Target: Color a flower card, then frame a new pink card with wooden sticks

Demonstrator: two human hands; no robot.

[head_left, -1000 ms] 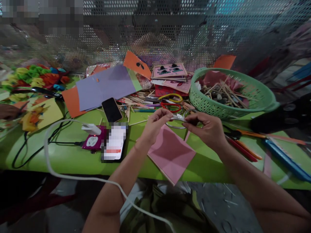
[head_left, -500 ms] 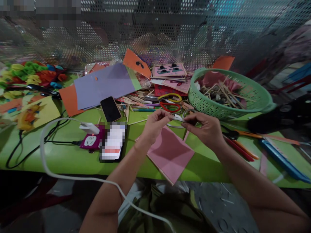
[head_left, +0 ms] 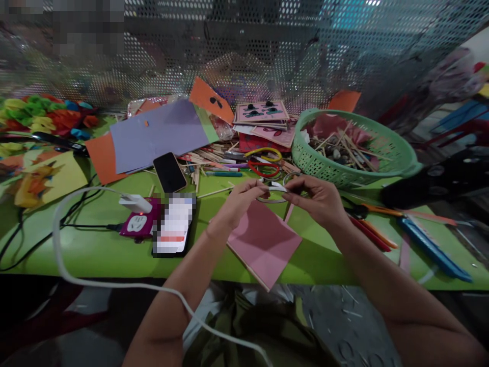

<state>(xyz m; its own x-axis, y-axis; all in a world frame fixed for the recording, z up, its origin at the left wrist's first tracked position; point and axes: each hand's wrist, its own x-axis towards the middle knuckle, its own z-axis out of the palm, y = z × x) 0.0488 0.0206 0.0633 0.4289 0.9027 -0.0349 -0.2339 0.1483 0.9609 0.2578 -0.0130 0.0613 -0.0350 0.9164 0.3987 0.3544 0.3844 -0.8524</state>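
Between my two hands a narrow white strip [head_left: 277, 187], which looks like tape, is held at both ends. My left hand [head_left: 242, 200] pinches its left end with thumb and fingertips; my right hand [head_left: 318, 200] pinches the right end. Just beneath the strip shows part of a thin ring [head_left: 272, 200], perhaps a tape roll, mostly covered by the hands. A pink square card [head_left: 266, 247] with thin sticks along its edge lies cornerwise on the green table [head_left: 214, 265], below and in front of both hands.
A green basket [head_left: 336, 173] of sticks stands back right. Scissors with red and yellow handles [head_left: 263, 171] lie behind my hands. Left are a lit phone [head_left: 176, 224], a dark phone [head_left: 170, 172] and a purple power socket [head_left: 141, 219]. A white cable [head_left: 114, 282] crosses my left forearm.
The hands still pinch the white strip and have barely moved. It now bows upward more between them. The whole view has shifted slightly.
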